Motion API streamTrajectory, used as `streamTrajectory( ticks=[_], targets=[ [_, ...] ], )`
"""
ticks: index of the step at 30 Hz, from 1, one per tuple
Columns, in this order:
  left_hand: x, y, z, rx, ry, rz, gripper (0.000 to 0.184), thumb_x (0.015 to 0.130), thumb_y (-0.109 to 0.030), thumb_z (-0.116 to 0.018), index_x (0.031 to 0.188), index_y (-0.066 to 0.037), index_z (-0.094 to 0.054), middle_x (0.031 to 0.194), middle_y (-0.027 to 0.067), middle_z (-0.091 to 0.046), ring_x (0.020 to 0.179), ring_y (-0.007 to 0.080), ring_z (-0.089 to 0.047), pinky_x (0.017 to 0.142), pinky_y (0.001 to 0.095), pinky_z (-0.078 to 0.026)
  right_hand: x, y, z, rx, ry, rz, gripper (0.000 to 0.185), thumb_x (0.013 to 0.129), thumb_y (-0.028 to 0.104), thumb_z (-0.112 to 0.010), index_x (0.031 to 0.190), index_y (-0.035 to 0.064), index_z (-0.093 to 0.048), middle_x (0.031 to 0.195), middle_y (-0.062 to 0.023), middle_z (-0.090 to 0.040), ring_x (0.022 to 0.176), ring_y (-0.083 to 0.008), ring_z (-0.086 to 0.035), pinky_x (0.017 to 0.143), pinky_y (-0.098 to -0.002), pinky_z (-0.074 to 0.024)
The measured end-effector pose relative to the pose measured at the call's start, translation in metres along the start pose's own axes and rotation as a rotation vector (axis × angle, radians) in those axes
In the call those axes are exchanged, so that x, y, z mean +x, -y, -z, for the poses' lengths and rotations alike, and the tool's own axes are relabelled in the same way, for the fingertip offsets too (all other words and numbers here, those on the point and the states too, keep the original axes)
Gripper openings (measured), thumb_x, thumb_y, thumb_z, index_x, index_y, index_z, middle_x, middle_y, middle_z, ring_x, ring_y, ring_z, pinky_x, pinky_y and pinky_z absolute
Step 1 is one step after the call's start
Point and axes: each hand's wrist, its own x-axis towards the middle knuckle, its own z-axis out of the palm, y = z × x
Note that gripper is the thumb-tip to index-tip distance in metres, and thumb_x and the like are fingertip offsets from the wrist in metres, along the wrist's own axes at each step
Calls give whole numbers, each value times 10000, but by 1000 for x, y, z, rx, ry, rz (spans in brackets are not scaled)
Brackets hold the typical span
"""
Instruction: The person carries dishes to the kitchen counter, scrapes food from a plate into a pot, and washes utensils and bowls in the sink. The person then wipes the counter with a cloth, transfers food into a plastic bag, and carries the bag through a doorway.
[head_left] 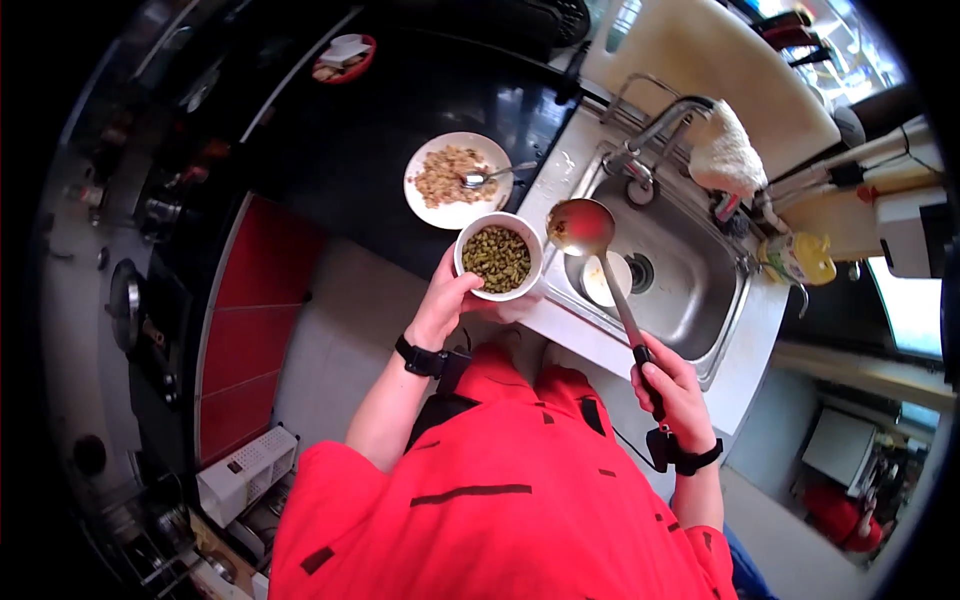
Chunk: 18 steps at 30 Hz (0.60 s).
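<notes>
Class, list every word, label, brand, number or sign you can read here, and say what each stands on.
None is readable.
Yellow plastic bottle beside the sink: printing too blurred to read.
Red top: dark bars, no legible letters.
White bowl in the left hand, ladle in the right hand: no lettering visible.

A white bowl point(537, 252) sits roughly upright in the left hand point(438, 305) — filled with chopped green pieces point(497, 258); a shiny metal ladle point(621, 300), black-gripped, slants from the right hand point(678, 392).
</notes>
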Motion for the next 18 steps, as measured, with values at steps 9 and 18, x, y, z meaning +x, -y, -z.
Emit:
streamTrajectory(
  ticks=[9,18],
  targets=[
    [-141,13,38,-76,-465,-110,603,742,7,-497,1309,-101,-321,1153,119,-515,915,242,-622,661,360,-586,132,-53,-55,-946,-185,779,464,805,-10,-520,1248,126,-523,846,-119,-534,797,-287,-547,694,-363,-434],
    [-314,75,38,-212,-850,-259,578,759,2,-487,1303,-81,-312,1164,145,-523,914,274,-629,682,374,-591,175,-76,-54,-1143,-238,856,489,795,11,-511,1238,218,-521,892,-140,-557,816,-334,-578,700,-431,-476]
  ],
)
